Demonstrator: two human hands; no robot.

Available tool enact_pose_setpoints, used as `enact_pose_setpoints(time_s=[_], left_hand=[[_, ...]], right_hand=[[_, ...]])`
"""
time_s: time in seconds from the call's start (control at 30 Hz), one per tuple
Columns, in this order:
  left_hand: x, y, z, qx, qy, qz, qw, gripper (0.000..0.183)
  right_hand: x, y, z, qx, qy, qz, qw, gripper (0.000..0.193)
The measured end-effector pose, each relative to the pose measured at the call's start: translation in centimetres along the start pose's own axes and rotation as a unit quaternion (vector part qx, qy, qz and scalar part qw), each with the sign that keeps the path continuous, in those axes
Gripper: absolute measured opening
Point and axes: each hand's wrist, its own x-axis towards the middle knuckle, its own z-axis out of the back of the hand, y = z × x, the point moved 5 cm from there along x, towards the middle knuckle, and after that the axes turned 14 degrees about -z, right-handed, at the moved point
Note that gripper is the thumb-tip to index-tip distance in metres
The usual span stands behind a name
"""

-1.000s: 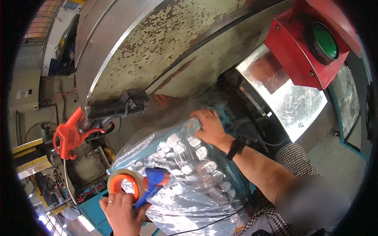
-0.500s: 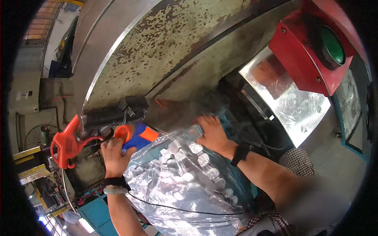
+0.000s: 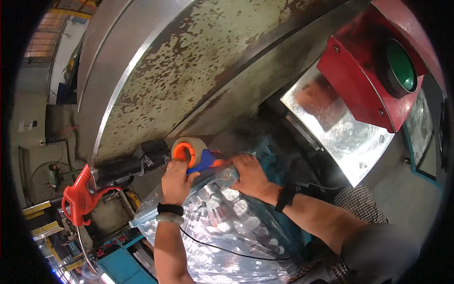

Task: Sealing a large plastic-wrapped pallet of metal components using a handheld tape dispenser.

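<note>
A clear plastic bag [image 3: 227,251] sits in front of me, filled with several short silvery metal pieces [image 3: 218,210]. My left hand [image 3: 176,183] is closed around a blue and orange tape dispenser [image 3: 205,160] with a wide tape roll on it, at the bag's far edge. To its right, my right hand [image 3: 254,179] grips the same far edge of the bag, thumb toward me and fingers over the top. The fingertips of both hands are partly hidden. A dark cord [image 3: 222,250] runs across the bag from my left wrist.
A large worn machine body [image 3: 189,71] rises beyond the bag. On the right are a red box with a green button [image 3: 402,66] and a shiny metal sheet [image 3: 364,146]. At left hangs a red air gun [image 3: 80,199]; a teal cabinet [image 3: 125,265] stands below.
My left hand has moved right with the tape dispenser, along the bag's far edge and close to my right hand. My right hand's fingers have drawn in on the bag edge.
</note>
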Motion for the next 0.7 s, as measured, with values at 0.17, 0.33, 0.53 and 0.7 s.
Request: enact_pose_setpoints(time_s=[0.17,0.33,0.53,0.7], left_hand=[[0.9,-1.2,0.3,0.045,-0.043,-0.032,0.998,0.044],[0.1,-2.5,0.4,0.09,-0.085,-0.056,0.991,0.047],[0.8,-4.8,1.4,0.143,-0.102,-0.049,0.983,0.049],[1.3,-5.5,2.3,0.179,-0.112,-0.082,0.974,0.048]], right_hand=[[0.1,-0.1,0.6,0.079,-0.01,-0.064,0.995,0.055],[0.0,-0.8,-0.2,0.162,0.054,-0.073,0.983,0.058],[1.2,-4.4,-2.4,0.532,0.138,-0.043,0.834,0.058],[2.9,-6.3,-3.3,0.466,0.166,-0.024,0.869,0.064]])
